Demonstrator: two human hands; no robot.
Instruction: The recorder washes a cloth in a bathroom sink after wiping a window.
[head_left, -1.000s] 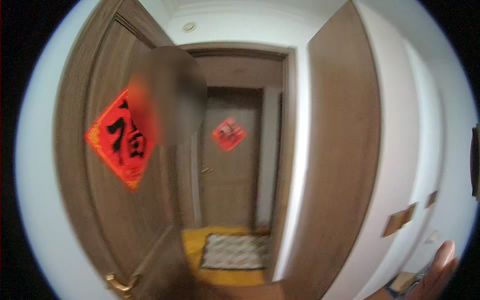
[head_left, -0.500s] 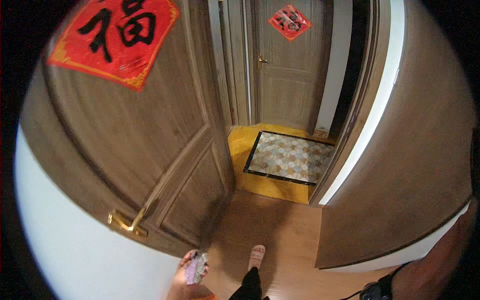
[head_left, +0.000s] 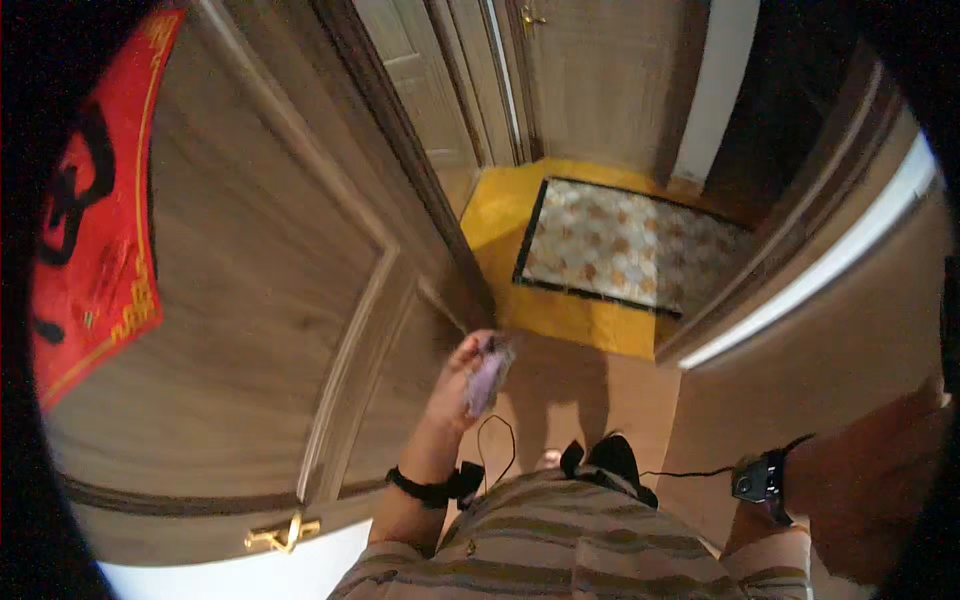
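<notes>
My left hand (head_left: 460,385) is ahead of my body, close to the free edge of the brown wooden door (head_left: 270,270). Its fingers are closed round a small lilac-and-grey object (head_left: 486,382); motion smears it, so its kind does not show. Whether the hand touches the door, I cannot tell. My right hand (head_left: 860,480) is a dark, blurred shape toward the right rim, beyond a black wrist device (head_left: 757,477). Its fingers cannot be made out.
A gold lever handle (head_left: 285,533) sits on the door, below a red paper decoration (head_left: 95,220). Ahead, a patterned mat (head_left: 620,245) with a black border lies on yellow flooring (head_left: 490,215). Another door (head_left: 610,90) stands beyond. A brown panel (head_left: 790,360) borders the right.
My left hand has moved forward and right with the lilac-and-grey object. My view has tilted down, bringing my striped shirt into the picture. The door and its handle appear lower.
</notes>
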